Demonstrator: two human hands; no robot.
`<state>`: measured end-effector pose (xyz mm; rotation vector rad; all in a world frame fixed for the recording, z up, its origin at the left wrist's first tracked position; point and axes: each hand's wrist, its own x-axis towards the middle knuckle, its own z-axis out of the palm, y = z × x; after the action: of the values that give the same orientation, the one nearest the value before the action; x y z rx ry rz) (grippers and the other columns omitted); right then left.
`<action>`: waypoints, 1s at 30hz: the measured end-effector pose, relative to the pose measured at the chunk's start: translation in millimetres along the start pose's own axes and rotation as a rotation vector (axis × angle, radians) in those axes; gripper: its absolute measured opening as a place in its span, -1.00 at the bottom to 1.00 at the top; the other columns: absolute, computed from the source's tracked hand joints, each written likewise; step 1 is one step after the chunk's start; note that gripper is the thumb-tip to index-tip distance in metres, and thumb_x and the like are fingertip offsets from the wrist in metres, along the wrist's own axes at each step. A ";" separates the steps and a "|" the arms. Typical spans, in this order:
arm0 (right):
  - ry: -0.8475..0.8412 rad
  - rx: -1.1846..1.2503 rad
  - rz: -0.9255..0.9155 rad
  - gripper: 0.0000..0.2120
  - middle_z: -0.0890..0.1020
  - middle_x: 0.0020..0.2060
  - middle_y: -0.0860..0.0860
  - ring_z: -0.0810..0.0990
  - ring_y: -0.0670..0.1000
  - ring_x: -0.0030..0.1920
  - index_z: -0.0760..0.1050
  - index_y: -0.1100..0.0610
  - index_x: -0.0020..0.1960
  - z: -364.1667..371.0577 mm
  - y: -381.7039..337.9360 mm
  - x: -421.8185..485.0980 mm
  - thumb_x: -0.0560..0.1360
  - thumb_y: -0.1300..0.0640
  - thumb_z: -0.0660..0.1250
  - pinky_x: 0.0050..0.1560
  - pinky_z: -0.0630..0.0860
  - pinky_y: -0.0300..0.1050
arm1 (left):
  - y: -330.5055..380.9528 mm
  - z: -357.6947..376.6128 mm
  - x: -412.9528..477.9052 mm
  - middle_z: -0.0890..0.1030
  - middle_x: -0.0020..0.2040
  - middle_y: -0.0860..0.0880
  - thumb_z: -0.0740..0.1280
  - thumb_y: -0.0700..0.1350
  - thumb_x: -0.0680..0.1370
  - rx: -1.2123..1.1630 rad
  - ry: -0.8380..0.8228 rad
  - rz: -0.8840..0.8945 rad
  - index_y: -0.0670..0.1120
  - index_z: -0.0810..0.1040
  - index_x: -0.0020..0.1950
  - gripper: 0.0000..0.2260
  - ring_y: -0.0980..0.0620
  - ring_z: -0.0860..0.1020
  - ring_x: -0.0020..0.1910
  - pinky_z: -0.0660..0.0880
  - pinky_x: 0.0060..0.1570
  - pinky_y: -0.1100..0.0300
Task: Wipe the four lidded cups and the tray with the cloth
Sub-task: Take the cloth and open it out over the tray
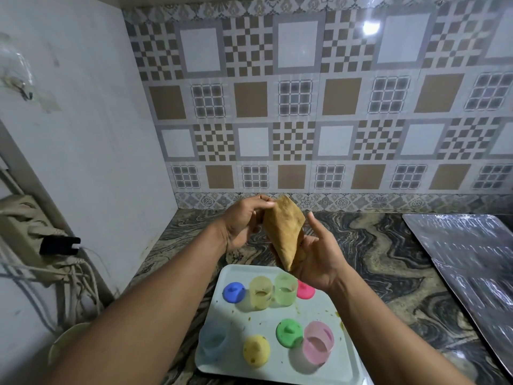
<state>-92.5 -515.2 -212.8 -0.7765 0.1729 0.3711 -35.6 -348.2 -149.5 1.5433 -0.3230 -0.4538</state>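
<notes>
Cloth (283, 232) is held above the tray (261, 319), long axis steeply upright, top corner pinched by the left grip (247, 220), lower end cupped in the right grip (316, 259); green cup (284, 291) is judged nearest, just below the right grip.

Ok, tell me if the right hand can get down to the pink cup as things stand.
Probably yes. The right hand is above the tray, the pink cup nearer and below with nothing between, though it and the left hand hold the cloth.
</notes>
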 end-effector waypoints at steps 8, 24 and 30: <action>-0.115 0.067 -0.016 -0.54 0.65 0.04 0.20 0.66 0.19 -0.03 0.54 0.22 0.24 0.3 6.6 -11.8 0.51 -0.10 0.37 0.09 0.58 0.07 | -2.4 1.5 -10.5 0.50 -0.25 -0.02 0.27 -0.27 0.57 0.078 0.161 0.034 -0.05 0.52 -0.21 -0.80 0.07 0.42 -0.26 0.36 -0.49 0.36; 0.058 0.266 -0.104 -0.88 0.71 -0.16 0.17 0.72 0.09 -0.28 0.59 0.26 0.01 -0.6 30.8 -21.8 0.48 0.29 0.36 -0.35 0.63 -0.14 | -25.6 11.0 -22.2 0.60 -0.22 0.00 0.41 -0.20 0.55 0.090 0.235 0.009 -0.09 0.63 -0.08 -0.97 0.13 0.50 -0.28 0.37 -0.49 0.39; 0.056 0.290 -0.137 -0.61 0.67 -0.15 0.14 0.63 0.10 -0.24 0.56 0.16 0.03 0.5 28.0 -20.9 0.25 0.16 0.57 -0.23 0.53 -0.12 | -28.3 14.5 -22.4 0.63 -0.18 -0.01 0.41 -0.25 0.56 0.070 0.273 0.052 -0.17 0.65 0.05 -0.91 0.25 0.56 -0.36 0.39 -0.48 0.43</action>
<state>-122.6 -502.0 -224.7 -0.5092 0.2192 0.1885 -64.3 -349.6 -175.7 1.6376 -0.1679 -0.1886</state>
